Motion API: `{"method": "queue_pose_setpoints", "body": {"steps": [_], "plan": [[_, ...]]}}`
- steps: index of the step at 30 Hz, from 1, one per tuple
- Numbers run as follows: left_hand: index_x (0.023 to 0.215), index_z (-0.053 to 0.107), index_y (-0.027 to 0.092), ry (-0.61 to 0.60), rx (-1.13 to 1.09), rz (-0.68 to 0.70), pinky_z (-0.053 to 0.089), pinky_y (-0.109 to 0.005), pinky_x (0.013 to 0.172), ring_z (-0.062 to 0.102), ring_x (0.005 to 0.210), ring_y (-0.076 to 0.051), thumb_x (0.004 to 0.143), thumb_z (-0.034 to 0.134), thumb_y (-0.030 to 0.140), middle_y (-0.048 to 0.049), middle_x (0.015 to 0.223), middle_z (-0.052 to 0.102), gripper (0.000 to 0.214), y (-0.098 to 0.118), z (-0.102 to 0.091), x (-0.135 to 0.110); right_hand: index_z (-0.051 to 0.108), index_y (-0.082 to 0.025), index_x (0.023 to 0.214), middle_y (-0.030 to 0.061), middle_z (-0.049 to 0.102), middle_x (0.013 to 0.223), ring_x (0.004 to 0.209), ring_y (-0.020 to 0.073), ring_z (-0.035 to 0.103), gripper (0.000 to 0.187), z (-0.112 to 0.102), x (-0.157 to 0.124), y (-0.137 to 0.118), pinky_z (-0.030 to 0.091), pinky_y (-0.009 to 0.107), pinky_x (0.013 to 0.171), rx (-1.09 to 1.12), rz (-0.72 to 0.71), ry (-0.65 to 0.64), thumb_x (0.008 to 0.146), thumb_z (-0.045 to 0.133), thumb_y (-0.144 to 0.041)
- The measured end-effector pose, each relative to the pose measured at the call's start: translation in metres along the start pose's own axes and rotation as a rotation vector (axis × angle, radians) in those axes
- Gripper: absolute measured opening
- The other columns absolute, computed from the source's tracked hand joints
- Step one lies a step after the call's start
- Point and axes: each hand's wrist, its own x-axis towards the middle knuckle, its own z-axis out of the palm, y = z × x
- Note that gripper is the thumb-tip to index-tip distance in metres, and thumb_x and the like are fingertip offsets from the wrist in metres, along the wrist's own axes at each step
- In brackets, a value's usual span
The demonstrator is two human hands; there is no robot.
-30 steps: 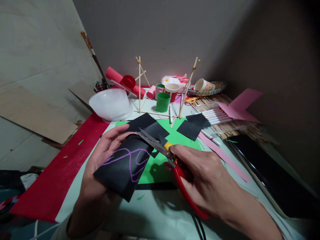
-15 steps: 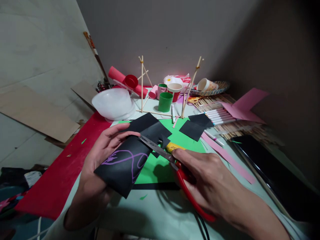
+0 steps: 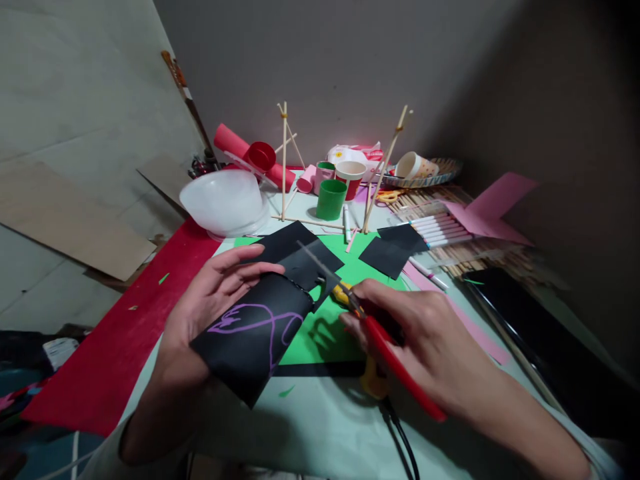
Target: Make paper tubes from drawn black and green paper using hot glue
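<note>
My left hand [image 3: 200,313] holds up a piece of black paper [image 3: 235,357] marked with purple lines, its fingers along the upper edge and the thumb hidden behind it. The paper's right edge looks cut and uneven. In my right hand [image 3: 420,327] is a pair of scissors [image 3: 383,347] with red handles, the blades pointing up and left, just off the paper's cut edge. Below lies a green sheet [image 3: 320,347] with more black paper [image 3: 295,243] on it. A yellow tool with a black cord [image 3: 373,383] is partly hidden behind my right hand.
Two stick frames [image 3: 284,160] stand behind, around a green cup [image 3: 331,200]. A clear plastic bowl [image 3: 223,200] sits left, with red paper [image 3: 105,340] below it. Markers [image 3: 443,230], pink paper [image 3: 493,207] and a dark glossy slab [image 3: 530,340] are at right.
The scissors have come away from the black paper, moving right and turning, with their blades now clear of its edge. The left hand still holds the paper in nearly the same place.
</note>
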Motion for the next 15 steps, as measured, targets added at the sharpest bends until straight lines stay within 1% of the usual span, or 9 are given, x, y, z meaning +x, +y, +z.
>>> {"method": "queue_pose_setpoints", "body": {"steps": [3,4,5,6,7,9,11,13,15], "plan": [[0.124,0.07,0.028,-0.074,-0.015,-0.03,0.063,-0.034,0.09,0.073,0.111,-0.026,0.084,0.079,0.038,-0.0083,0.119,0.077,0.042,-0.005,-0.025,0.015,0.049,-0.023,0.077,-0.0067,0.05,0.056,0.049,0.0096,0.037,0.032,-0.002,0.006,0.004,0.028,0.023,0.047,0.13,0.19,0.008,0.097,0.061,-0.044],[0.121,0.071,0.026,-0.135,-0.002,-0.083,0.064,-0.036,0.088,0.074,0.108,-0.028,0.076,0.086,0.032,-0.0099,0.116,0.078,0.048,-0.007,-0.035,0.022,0.05,-0.023,0.078,-0.0067,0.05,0.057,0.05,0.0099,0.038,0.033,-0.003,0.008,0.005,0.028,0.023,0.048,0.186,0.23,0.004,0.096,0.064,-0.047],[0.117,0.073,0.024,-0.218,0.022,-0.137,0.065,-0.038,0.085,0.075,0.105,-0.031,0.063,0.094,0.024,-0.0105,0.11,0.079,0.058,-0.01,-0.043,0.027,0.051,-0.023,0.08,-0.0068,0.05,0.059,0.052,0.0101,0.04,0.033,-0.003,0.01,0.006,0.029,0.023,0.048,0.251,0.258,0.001,0.094,0.066,-0.048],[0.116,0.074,0.024,-0.235,0.027,-0.157,0.066,-0.039,0.085,0.075,0.105,-0.032,0.058,0.095,0.02,-0.0105,0.108,0.079,0.061,-0.011,-0.049,0.031,0.052,-0.023,0.082,-0.0069,0.05,0.061,0.053,0.0103,0.042,0.032,-0.002,0.011,0.006,0.03,0.023,0.049,0.317,0.279,-0.006,0.093,0.068,-0.048],[0.116,0.074,0.026,-0.22,0.018,-0.162,0.066,-0.038,0.086,0.076,0.105,-0.031,0.062,0.094,0.02,-0.0092,0.108,0.08,0.058,-0.013,-0.051,0.033,0.053,-0.023,0.084,-0.0068,0.051,0.063,0.055,0.0104,0.044,0.031,-0.002,0.012,0.006,0.033,0.022,0.05,0.376,0.295,-0.017,0.092,0.07,-0.047],[0.12,0.073,0.028,-0.169,-0.042,-0.114,0.065,-0.036,0.09,0.075,0.112,-0.029,0.071,0.09,0.024,-0.0085,0.114,0.08,0.053,-0.013,-0.046,0.03,0.054,-0.023,0.09,-0.0068,0.053,0.067,0.057,0.0104,0.046,0.028,-0.001,0.011,0.003,0.036,0.022,0.051,0.46,0.299,-0.033,0.09,0.073,-0.044],[0.121,0.073,0.027,-0.139,-0.072,-0.093,0.065,-0.035,0.091,0.075,0.113,-0.028,0.078,0.085,0.028,-0.0089,0.112,0.081,0.044,-0.012,-0.033,0.021,0.053,-0.023,0.092,-0.0071,0.053,0.068,0.057,0.0099,0.044,0.026,0.0,0.01,-0.002,0.038,0.022,0.052,0.457,0.262,-0.04,0.09,0.072,-0.041],[0.121,0.073,0.025,-0.115,-0.094,-0.079,0.065,-0.033,0.089,0.076,0.11,-0.027,0.083,0.082,0.029,-0.0096,0.112,0.081,0.039,-0.011,-0.019,0.013,0.051,-0.024,0.092,-0.0087,0.05,0.066,0.057,0.0095,0.04,0.024,0.0,0.006,-0.007,0.037,0.022,0.053,0.358,0.195,-0.046,0.093,0.069,-0.04],[0.121,0.073,0.023,-0.061,-0.119,-0.051,0.066,-0.032,0.084,0.078,0.103,-0.027,0.084,0.08,0.029,-0.0107,0.111,0.081,0.038,-0.009,-0.009,0.008,0.05,-0.024,0.092,-0.0083,0.051,0.069,0.059,0.0101,0.041,0.023,0.0,0.002,-0.011,0.037,0.024,0.057,0.209,0.117,-0.052,0.095,0.067,-0.038]]}}
